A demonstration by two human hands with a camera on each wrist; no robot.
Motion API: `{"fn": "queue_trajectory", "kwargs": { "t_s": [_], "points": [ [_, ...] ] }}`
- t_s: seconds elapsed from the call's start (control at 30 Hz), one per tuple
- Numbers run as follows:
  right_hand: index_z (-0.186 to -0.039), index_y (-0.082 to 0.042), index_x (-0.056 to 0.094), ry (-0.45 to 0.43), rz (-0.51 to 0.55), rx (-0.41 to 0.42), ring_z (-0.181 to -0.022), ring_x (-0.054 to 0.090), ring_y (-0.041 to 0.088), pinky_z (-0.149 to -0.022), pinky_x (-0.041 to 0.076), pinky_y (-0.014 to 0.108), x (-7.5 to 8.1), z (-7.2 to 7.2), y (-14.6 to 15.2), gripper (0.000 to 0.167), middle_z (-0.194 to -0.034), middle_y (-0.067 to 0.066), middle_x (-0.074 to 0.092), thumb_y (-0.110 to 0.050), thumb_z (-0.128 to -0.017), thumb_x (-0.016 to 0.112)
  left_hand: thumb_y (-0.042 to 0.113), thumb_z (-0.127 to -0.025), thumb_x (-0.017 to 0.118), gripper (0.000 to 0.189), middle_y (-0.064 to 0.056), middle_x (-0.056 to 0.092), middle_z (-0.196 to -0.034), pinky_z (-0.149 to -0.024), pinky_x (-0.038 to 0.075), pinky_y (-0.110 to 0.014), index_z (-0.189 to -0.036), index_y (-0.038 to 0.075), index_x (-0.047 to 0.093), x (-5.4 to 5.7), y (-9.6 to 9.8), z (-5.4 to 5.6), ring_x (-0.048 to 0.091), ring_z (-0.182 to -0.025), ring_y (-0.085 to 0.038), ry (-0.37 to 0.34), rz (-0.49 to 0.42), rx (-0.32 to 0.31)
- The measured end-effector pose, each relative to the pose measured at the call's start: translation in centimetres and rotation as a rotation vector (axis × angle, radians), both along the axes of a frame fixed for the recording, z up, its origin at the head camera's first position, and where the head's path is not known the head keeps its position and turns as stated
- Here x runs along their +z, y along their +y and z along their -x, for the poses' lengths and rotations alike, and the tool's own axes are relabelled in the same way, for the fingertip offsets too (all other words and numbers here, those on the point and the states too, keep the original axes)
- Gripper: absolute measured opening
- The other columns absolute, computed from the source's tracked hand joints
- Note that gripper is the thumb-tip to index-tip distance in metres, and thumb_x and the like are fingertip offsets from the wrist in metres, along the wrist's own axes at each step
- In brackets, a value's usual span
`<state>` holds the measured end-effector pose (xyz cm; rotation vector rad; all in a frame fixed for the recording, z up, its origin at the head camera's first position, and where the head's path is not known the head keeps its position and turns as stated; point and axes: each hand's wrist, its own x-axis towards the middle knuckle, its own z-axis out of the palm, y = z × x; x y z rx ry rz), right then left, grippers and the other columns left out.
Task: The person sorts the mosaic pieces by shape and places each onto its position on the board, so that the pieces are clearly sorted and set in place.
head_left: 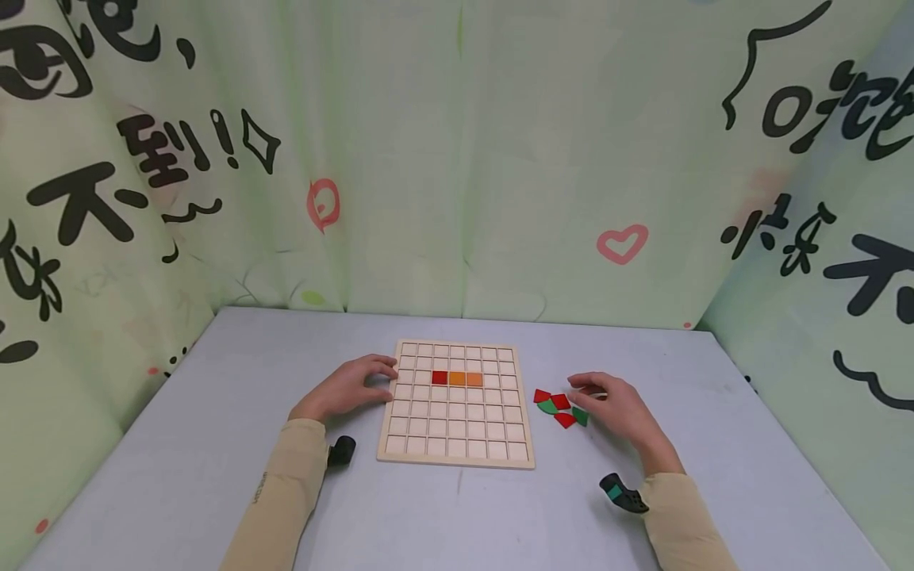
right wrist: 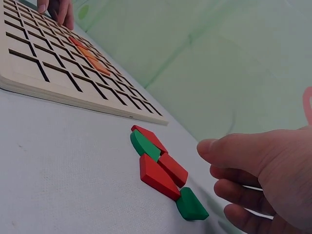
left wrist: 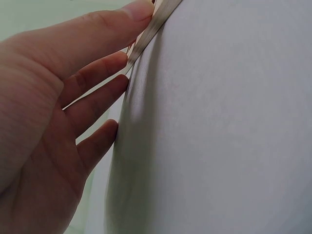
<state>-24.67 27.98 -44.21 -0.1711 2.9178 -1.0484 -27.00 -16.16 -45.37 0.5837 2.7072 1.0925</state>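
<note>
A wooden grid board (head_left: 457,434) lies flat on the table. One red piece (head_left: 439,377) and two orange pieces (head_left: 466,379) sit side by side in its cells. At the board's left edge, my left hand (head_left: 353,385) touches the rim with thumb and fingers extended, holding no piece. Right of the board is a cluster of loose red pieces (right wrist: 158,176) and green pieces (right wrist: 190,204). My right hand (right wrist: 253,180) is just beside this cluster, its fingers loosely bent. In the right wrist view, a gap shows between its thumb and the pieces.
The white table (head_left: 214,476) extends around the board. A printed curtain (head_left: 464,159) hangs behind it and along both sides. Dark wrist devices are worn at the left cuff (head_left: 296,444) and the right cuff (head_left: 671,500).
</note>
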Motion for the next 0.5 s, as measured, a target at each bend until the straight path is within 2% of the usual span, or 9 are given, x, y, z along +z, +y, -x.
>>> {"fn": "queue_trajectory", "kwargs": {
  "t_s": [0.27,0.5],
  "points": [
    [-0.127,-0.005,0.062,-0.001,0.007,0.012,-0.106,0.058,0.031,-0.091,0.053,0.048,-0.26,-0.08,-0.05,0.038,-0.120,0.015,0.063,-0.024,-0.094,0.067,0.016,-0.086,0.076,0.033,-0.009,0.051,-0.143,-0.114,0.033,-0.047,-0.116,0.006,0.068,0.23,0.07,-0.10,0.039,-0.137,-0.032,-0.010,-0.001,0.004],
    [-0.124,-0.004,0.065,0.028,-0.022,0.038,-0.100,0.059,0.027,-0.087,0.055,0.043,-0.74,-0.04,-0.14,0.036,-0.116,0.013,0.065,-0.021,-0.092,0.068,0.016,-0.086,0.076,0.033,-0.009,0.051,-0.143,-0.114,0.033,-0.047,-0.116,0.007,0.068,0.11,0.17,-0.07,0.039,-0.137,-0.032,-0.009,0.003,0.008]
  ]
}}
